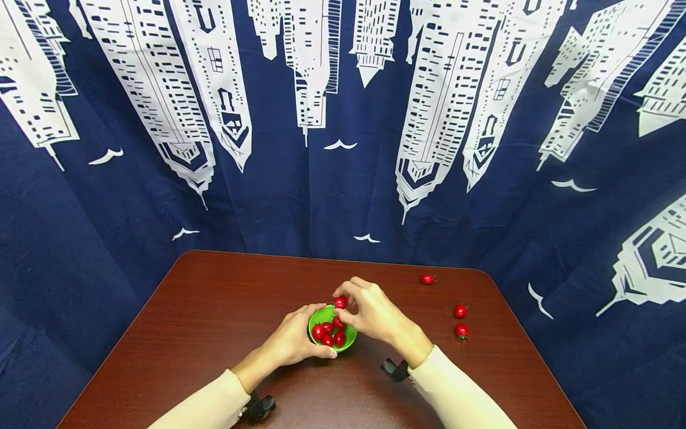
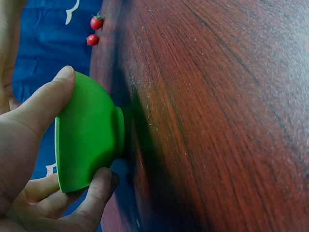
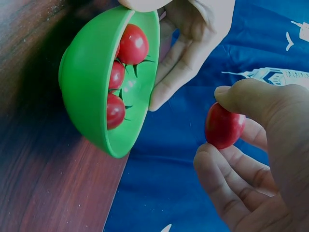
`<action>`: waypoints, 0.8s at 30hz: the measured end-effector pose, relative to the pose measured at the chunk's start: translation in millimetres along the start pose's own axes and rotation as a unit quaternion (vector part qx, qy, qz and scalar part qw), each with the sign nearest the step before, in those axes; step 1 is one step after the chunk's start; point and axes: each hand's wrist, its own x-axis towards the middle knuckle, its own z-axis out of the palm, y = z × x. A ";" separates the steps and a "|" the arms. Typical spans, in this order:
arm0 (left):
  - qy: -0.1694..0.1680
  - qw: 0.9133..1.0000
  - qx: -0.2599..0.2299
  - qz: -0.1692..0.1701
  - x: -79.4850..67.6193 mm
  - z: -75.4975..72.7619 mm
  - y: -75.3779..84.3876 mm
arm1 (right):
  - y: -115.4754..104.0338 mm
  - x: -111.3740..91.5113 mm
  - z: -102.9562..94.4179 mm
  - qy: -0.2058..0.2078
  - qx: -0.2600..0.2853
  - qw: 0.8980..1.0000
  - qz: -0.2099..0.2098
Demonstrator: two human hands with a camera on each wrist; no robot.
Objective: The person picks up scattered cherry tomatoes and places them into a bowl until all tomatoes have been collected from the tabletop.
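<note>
A green bowl (image 1: 351, 339) holds several red cherry tomatoes (image 3: 133, 44), some with green stems. My left hand (image 1: 292, 336) grips the bowl's side, thumb on the near rim and fingers around the far side. In the left wrist view the foot of the bowl (image 2: 87, 130) is close to the tabletop; whether it touches is unclear. Between thumb and fingertips, my right hand (image 1: 372, 307) pinches one cherry tomato (image 3: 224, 126). That tomato is held just above the bowl's far rim, apart from the others.
Three loose cherry tomatoes lie on the right of the brown wooden table (image 1: 230, 298): one near the back edge (image 1: 427, 279), and a pair, a farther tomato (image 1: 460, 311) and a nearer tomato (image 1: 461, 330). Behind hangs a navy curtain (image 1: 273, 190) with white buildings.
</note>
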 end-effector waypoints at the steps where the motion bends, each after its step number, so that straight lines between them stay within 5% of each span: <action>1: 0.000 1.000 0.000 0.000 0.1 0.0 -0.2 | -0.3 0.7 0.6 -0.001 -0.001 1.000 0.000; 15: 0.001 1.000 -0.003 0.003 0.8 1.1 -2.0 | -3.8 8.5 9.7 0.003 -0.005 1.000 -0.005; 24: 0.002 1.000 -0.012 0.007 0.1 0.3 -2.0 | -7.3 6.8 12.6 -0.001 -0.094 0.995 0.037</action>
